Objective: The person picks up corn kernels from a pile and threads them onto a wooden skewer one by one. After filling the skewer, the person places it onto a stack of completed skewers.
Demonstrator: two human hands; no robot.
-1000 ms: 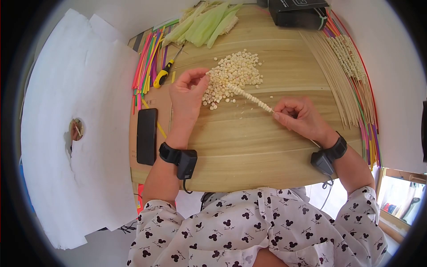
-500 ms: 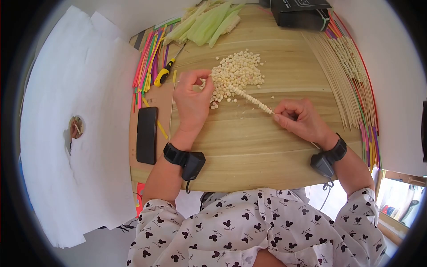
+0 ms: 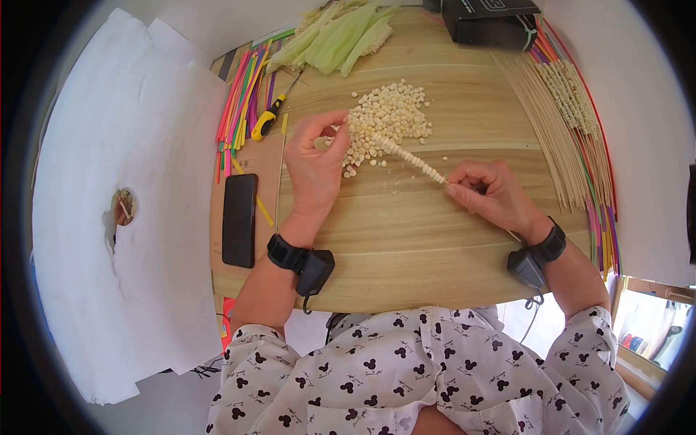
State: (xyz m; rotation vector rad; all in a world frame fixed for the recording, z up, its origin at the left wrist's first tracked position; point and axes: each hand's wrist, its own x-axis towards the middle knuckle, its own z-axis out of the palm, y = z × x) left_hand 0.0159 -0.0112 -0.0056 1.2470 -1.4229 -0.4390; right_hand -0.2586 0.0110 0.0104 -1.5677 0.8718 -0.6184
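My right hand (image 3: 494,194) pinches a thin wooden skewer between thumb and fingers. Pale corn kernels are threaded closely along the skewer (image 3: 413,160), which slants up and left from my fingers toward the loose kernels. Its far end lies over the pile of corn kernels (image 3: 397,109). At the pile's left edge is my left hand (image 3: 316,156), with thumb and index finger curled close together in a pinch. Whatever sits between those fingertips is too small or hidden to make out.
A black phone (image 3: 239,220) and a yellow screwdriver (image 3: 269,119) lie left, near colored sticks (image 3: 243,109). Corn husks (image 3: 337,36) and a black box (image 3: 489,22) are at the back. Bare skewers (image 3: 547,130) and loaded skewers (image 3: 573,94) line the right.
My left hand has shifted slightly right, its fingertips now a little nearer the kernel pile. The loaded skewer and my right hand have hardly moved.
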